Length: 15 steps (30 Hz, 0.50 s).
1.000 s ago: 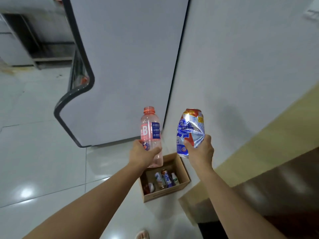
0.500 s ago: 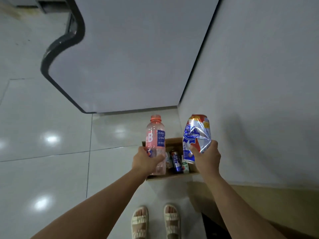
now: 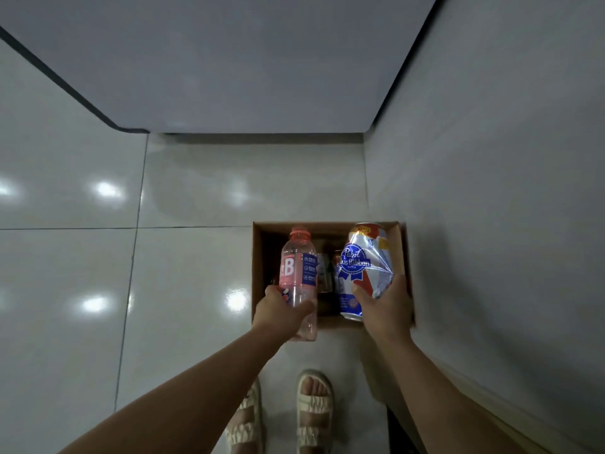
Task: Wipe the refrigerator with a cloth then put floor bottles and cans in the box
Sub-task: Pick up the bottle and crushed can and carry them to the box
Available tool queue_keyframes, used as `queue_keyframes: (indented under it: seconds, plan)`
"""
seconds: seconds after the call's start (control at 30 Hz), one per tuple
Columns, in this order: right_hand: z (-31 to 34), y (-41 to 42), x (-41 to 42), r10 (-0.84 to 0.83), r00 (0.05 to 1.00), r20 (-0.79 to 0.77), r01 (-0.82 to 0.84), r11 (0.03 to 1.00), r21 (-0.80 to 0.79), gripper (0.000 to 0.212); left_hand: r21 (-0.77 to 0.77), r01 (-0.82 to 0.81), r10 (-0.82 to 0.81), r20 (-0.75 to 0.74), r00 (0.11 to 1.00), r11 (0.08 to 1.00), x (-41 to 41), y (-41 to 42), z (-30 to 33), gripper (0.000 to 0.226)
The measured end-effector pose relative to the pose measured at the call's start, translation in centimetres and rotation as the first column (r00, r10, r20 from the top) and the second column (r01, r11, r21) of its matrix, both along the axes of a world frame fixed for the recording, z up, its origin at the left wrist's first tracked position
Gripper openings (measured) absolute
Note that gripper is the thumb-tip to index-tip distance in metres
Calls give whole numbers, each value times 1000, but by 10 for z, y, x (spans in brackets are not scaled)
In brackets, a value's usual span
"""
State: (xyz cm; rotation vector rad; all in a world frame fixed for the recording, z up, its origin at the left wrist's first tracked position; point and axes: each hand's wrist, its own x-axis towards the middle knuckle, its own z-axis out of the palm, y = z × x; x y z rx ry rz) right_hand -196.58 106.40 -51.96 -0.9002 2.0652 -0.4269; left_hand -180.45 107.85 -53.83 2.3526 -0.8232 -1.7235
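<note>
My left hand (image 3: 281,314) grips a clear plastic bottle (image 3: 298,270) with a pink cap and a pink and blue label, held upright over the left half of an open cardboard box (image 3: 258,257). My right hand (image 3: 386,306) grips a dented silver, blue and red can (image 3: 363,263) above the box's right half. The box stands on the tiled floor against the wall. Between the bottle and the can, a few dark items show dimly inside it. The refrigerator (image 3: 229,60) rises just beyond the box.
Glossy white floor tiles (image 3: 82,257) spread to the left. A grey wall (image 3: 491,191) closes the right side. My feet in pale sandals (image 3: 314,411) stand just in front of the box.
The view has tilted down, so the box now lies directly under both hands. The bottle and the can have come down closer to the box opening.
</note>
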Motion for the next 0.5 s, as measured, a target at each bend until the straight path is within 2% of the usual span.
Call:
queue_keyframes:
  seconds: [0.2, 0.37, 0.5]
  plan:
    - [-110, -3, -4, 46, 999, -21, -45, 997, 66, 57, -6, 41, -40, 20, 999, 999, -13, -10, -114, 73]
    - [-188, -12, -6, 113, 994, -14, -111, 988, 103, 69, 16, -66, 66, 29, 997, 998, -24, -13, -199, 78]
    - [-235, -21, -5, 98, 995, -1, -97, 982, 162, 64, -4, -60, 60, 60, 996, 998, -31, -16, -246, 74]
